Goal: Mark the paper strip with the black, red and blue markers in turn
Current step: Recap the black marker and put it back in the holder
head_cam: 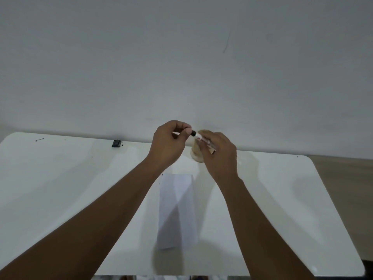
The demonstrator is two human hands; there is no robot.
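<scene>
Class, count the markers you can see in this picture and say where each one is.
1: a black marker held between the left hand and right hand, above the table's far edge. Others may be hidden behind the hands.

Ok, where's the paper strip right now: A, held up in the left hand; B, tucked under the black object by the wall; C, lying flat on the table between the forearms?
C: the paper strip lies flat on the table between the forearms, while both hands work a marker above its far end.

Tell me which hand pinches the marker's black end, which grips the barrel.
Left hand pinches the marker's black end; right hand wraps the white barrel.
</scene>
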